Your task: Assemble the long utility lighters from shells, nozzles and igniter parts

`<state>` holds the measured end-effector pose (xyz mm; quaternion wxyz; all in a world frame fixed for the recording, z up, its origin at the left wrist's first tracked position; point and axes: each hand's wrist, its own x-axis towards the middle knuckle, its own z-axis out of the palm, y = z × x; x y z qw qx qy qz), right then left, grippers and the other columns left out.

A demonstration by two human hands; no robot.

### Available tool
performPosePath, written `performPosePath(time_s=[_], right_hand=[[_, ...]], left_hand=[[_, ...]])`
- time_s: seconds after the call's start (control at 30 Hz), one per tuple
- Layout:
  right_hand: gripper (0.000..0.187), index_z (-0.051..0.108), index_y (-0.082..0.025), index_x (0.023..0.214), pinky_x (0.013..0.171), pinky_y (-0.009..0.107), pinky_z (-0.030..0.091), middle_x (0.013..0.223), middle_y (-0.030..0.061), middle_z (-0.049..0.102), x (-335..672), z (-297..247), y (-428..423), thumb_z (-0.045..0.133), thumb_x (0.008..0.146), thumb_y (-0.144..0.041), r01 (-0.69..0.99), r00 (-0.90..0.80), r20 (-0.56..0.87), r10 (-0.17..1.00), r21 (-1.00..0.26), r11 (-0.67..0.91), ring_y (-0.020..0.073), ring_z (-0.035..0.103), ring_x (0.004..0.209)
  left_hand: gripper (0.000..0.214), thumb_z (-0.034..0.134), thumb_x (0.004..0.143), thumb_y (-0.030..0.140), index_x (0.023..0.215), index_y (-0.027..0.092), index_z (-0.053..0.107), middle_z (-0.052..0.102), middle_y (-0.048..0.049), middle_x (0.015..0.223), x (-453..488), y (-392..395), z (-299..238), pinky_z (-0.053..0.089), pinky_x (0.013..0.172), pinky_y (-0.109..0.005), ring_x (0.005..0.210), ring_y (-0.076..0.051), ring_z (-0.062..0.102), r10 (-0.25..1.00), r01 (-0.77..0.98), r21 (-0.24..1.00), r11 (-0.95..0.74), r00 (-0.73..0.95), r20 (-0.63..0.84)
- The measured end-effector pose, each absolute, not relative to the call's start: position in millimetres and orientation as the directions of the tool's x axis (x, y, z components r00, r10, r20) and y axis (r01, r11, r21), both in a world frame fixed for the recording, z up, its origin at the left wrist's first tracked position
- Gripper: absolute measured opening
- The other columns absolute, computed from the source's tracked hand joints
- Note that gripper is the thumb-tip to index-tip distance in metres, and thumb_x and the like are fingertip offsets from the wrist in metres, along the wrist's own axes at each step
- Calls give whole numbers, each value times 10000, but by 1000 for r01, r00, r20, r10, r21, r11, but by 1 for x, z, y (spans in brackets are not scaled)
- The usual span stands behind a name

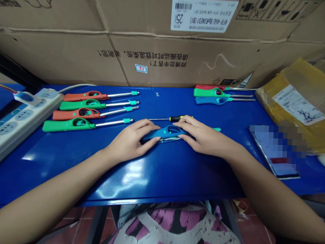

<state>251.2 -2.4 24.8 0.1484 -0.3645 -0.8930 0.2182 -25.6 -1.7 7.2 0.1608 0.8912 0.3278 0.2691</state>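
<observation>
A blue stick lighter (166,131) lies on the blue table (160,171) in the middle, its metal tube ending in a teal tip to the right. My left hand (131,140) grips its handle end with fingers curled over it. My right hand (201,136) presses down on the body and tube, fingers closed on it. Just behind the hands lies a small screwdriver (169,118) with a black and yellow handle.
Several orange and green lighters (89,110) lie in a row at the left, three more lighters (216,95) at the back right. A white power strip (15,122) sits far left, a phone (275,151) and yellow-taped parcel (299,102) right. Cardboard boxes (154,40) wall the back.
</observation>
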Motion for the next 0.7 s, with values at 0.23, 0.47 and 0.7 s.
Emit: performPosePath(time_s=[0.23,0.47,0.7], right_hand=[[431,525,-264,1338,1034,480,459,1293,112,551,249,33,-2,642,932,-350,592,-671,210,711,-425,685,295,533,1218],[349,520,-254,1317,1019,463,445,1291,98,590,246,24,1,587,975,-263,589,-687,151,710,-457,667,275,549,1214],[164,590,-229,1113,943,417,454,1142,85,601,248,25,1,619,955,-265,598,-674,169,719,-448,665,258,548,1089]], left_hand=[[262,548,1002,300,1202,152,630,660,-97,1106,-26,0,8,541,921,-338,1005,-204,657,714,526,496,-691,602,356],[302,523,1008,349,1203,149,637,658,-114,1119,-26,3,4,509,954,-448,1033,-260,614,730,598,428,-678,615,298],[351,573,989,312,1304,163,619,608,-139,1241,-26,2,5,451,1039,-471,1179,-281,536,674,566,366,-739,625,394]])
